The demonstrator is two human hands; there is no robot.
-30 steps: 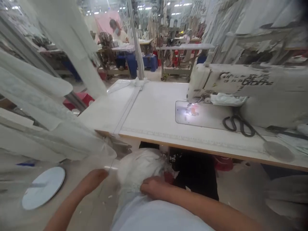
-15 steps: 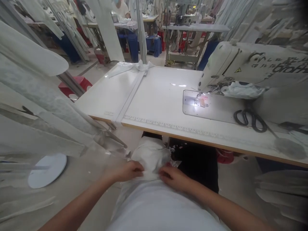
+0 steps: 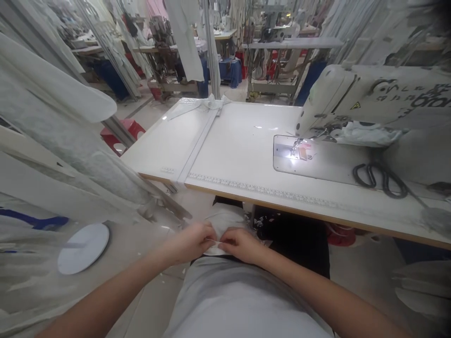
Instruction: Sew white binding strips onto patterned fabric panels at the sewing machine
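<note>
On my lap, below the table's front edge, lies a piece of white fabric [image 3: 225, 218]. My left hand [image 3: 197, 240] pinches its near edge between thumb and fingers. Close beside it, my right hand [image 3: 241, 243] grips the same edge, so the two sets of fingertips almost meet. A short stretch of cloth shows between and below them. The rest of the fabric drapes forward over my knee, partly hidden by the hands.
A white sewing table [image 3: 232, 150] with a printed ruler stands ahead. On its right are a sewing machine [image 3: 373, 98] with its lamp lit and black-handled scissors [image 3: 380, 179]. White cloth [image 3: 70, 155] hangs at left, above a round white disc [image 3: 83, 249].
Both hands have come closer together and moved slightly up, still holding the fabric's edge. The view has shifted a little, so the table sits further right and lower.
</note>
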